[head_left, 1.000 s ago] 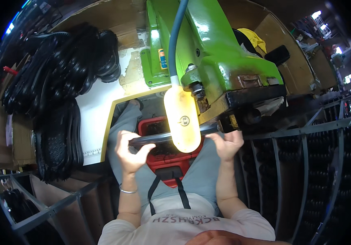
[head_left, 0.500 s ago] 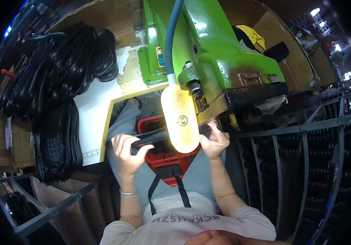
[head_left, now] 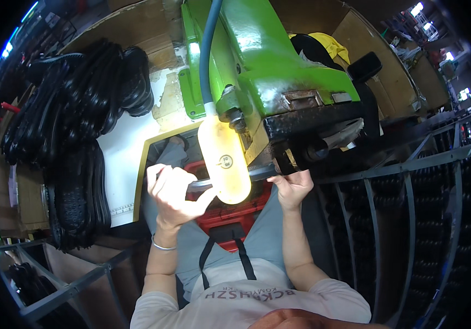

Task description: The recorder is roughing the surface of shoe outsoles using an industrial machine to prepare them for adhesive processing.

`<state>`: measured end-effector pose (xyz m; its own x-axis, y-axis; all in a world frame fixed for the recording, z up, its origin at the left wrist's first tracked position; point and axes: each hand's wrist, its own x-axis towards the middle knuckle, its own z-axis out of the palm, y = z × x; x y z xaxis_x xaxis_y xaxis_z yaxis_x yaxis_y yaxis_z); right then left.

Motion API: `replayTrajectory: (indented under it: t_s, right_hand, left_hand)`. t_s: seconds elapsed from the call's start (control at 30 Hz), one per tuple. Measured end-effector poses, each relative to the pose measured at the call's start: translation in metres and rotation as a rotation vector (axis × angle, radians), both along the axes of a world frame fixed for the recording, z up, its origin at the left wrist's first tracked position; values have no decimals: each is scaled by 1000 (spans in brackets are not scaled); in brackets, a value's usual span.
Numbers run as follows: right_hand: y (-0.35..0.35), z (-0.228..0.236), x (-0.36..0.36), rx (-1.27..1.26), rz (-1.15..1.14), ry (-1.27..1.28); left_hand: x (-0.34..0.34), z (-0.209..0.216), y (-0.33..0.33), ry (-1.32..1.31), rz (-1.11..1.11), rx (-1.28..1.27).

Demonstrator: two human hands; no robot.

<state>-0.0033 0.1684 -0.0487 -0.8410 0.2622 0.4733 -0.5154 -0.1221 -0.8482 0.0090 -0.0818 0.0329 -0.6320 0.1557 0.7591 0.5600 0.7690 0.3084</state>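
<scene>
A dark, long, narrow piece, seen edge-on and looking like a black shoe sole (head_left: 261, 172), spans the gap between my hands. My left hand (head_left: 174, 196) wraps its fingers round the left end, thumb pointing right. At the other end, my right hand (head_left: 292, 190) pinches it with thumb and fingers, close below the dark working head (head_left: 287, 156) of a green machine (head_left: 295, 74). A lit yellow-white lamp (head_left: 224, 164) on a blue-grey flexible neck hangs in front of the sole and hides its middle.
Piles of black shoe soles (head_left: 79, 192) lie on the white table (head_left: 120, 175) at left. A red crate (head_left: 213, 219) stands below, between my legs. Metal racks (head_left: 375, 219) with dark soles stand at right. Cardboard boxes (head_left: 389, 77) stand behind the machine.
My left hand has turned and moved slightly right, closer to the lamp. The sole has tilted, with its right end by the machine head. The whole view has shifted a little.
</scene>
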Motion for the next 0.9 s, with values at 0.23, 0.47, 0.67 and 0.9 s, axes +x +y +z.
replayTrajectory:
  t_s: [0.23, 0.47, 0.67, 0.9]
  right_hand:
    - [-36, 2, 3, 131, 21, 23]
    - [-34, 22, 1, 415, -69, 140]
    - [-31, 17, -8, 378, -72, 215]
    - [2, -80, -31, 115, -6, -175]
  left_hand:
    - [23, -27, -32, -115, 85, 54]
    - [23, -45, 12, -242, 67, 119]
    - [-7, -103, 49, -286, -141, 426]
    - [-11, -165, 105, -350, -109, 650]
